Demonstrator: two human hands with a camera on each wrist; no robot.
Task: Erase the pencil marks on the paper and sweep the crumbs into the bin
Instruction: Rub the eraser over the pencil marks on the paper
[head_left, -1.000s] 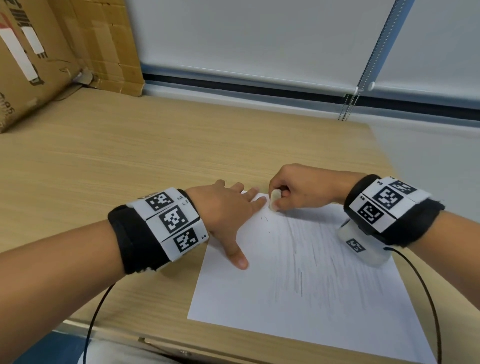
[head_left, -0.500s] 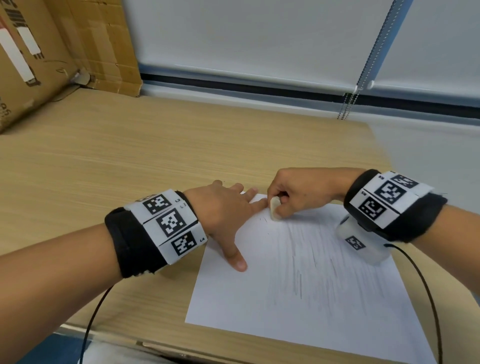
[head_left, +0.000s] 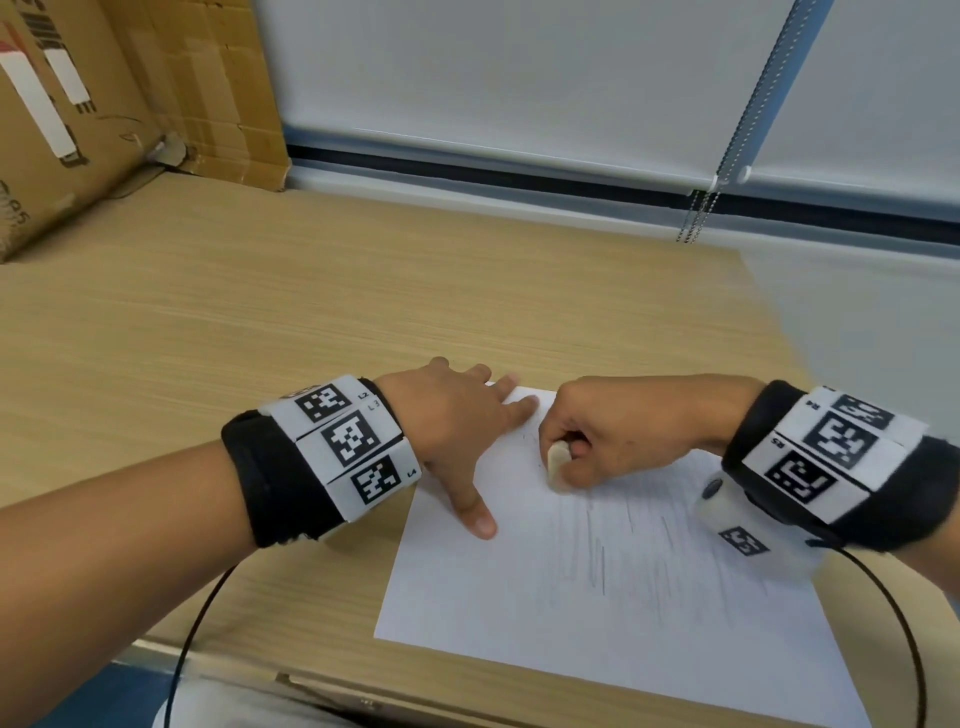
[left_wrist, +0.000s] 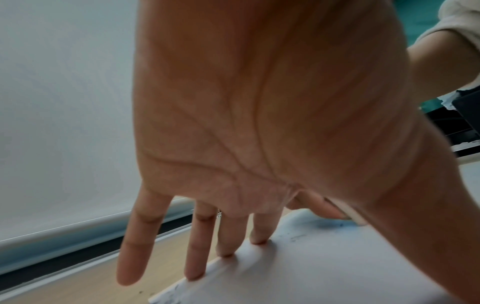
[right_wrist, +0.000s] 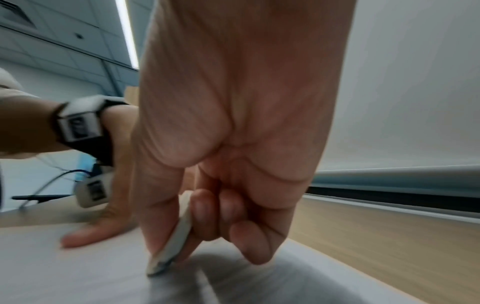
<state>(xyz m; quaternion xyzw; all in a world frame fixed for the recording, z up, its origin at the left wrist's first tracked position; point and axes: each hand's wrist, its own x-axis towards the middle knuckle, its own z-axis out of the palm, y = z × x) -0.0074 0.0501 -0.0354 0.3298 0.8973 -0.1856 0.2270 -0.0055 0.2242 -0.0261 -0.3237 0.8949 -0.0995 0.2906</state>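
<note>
So the right hand (head_left: 613, 436) pinches a small white eraser (head_left: 558, 462) down on the paper (head_left: 597, 597), just beside the flat, spread left hand (head_left: 457, 415) pinning its far corner to the counter (head_left: 260, 322). Thin sheet, probably crumples easily, so keep pressing near the rubbing.

paper (head_left: 597, 597): white sheet, laid flat on the wood, lower right of the head view | pencil marks (head_left: 602, 558): thin grey lines, spread over the middle | eraser (head_left: 557, 464): small, white, worn, pressed tip-down near the top edge
</note>
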